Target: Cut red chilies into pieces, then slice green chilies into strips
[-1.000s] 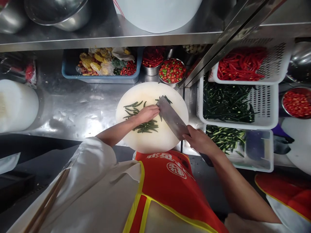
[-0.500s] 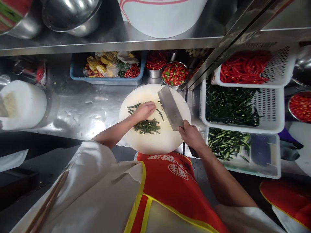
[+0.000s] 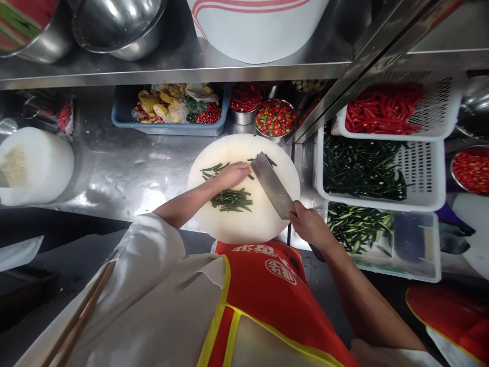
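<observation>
A round white chopping board (image 3: 263, 227) lies on the steel counter. My right hand (image 3: 307, 223) grips the handle of a cleaver (image 3: 273, 187), its broad blade over the board's right half. On the board, my left hand (image 3: 236, 174) has its fingers curled together around a dark green chili (image 3: 250, 177), whose end pokes out toward the blade. A heap of green chilies (image 3: 234, 200) sits just below that hand, and a few loose ones (image 3: 214, 167) lie to its left. Cut green pieces (image 3: 269, 159) show beyond the cleaver's tip; the fingertips are partly hidden.
At right stand a white basket of red chilies (image 3: 382, 109), a basket of green chilies (image 3: 361, 168) and a clear tub of sliced green ones (image 3: 359, 227). Behind the board are a blue bin (image 3: 168, 128) and a bowl of chopped chilies (image 3: 275, 118). A steel shelf (image 3: 171, 73) overhangs them.
The cleaver and right hand have shifted down and right. My left hand has slid slightly right, over the chili that lay apart. More cut green pieces show past the blade's tip.
</observation>
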